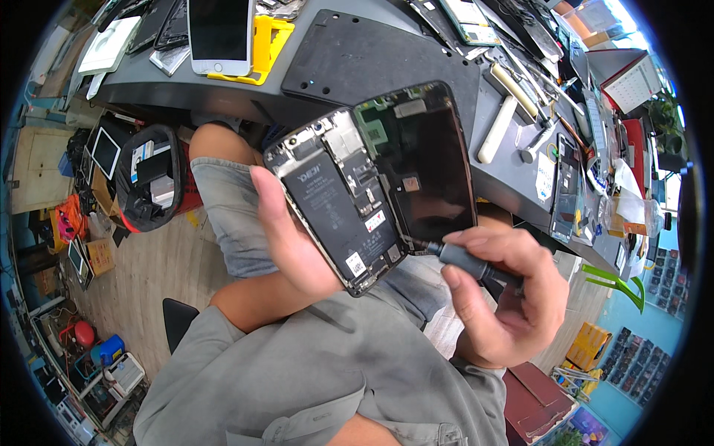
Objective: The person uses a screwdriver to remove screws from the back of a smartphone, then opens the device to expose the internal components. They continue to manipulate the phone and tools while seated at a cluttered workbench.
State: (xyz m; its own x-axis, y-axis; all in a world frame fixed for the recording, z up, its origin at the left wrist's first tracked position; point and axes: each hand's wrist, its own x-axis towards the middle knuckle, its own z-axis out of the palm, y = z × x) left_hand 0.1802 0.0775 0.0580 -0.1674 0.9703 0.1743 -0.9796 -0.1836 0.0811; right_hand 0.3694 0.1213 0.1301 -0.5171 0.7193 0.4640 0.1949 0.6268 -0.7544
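Note:
An opened smartphone lies tilted in my left hand, its thumb along the left edge and its other fingers hidden underneath. The black battery and metal-shielded boards show inside. Its detached-looking screen panel stands folded out to the right, inner side toward me. Between thumb and fingers my right hand grips a dark grey screwdriver. The screwdriver's thin tip points left at the phone's lower right corner, by the hinge line with the screen; whether it touches a screw is too small to tell.
A grey workbench with a black mat lies ahead. On it are a white phone on a yellow stand, a white-handled tool and a small hammer. A lined bin stands at left; a red-brown box is at lower right.

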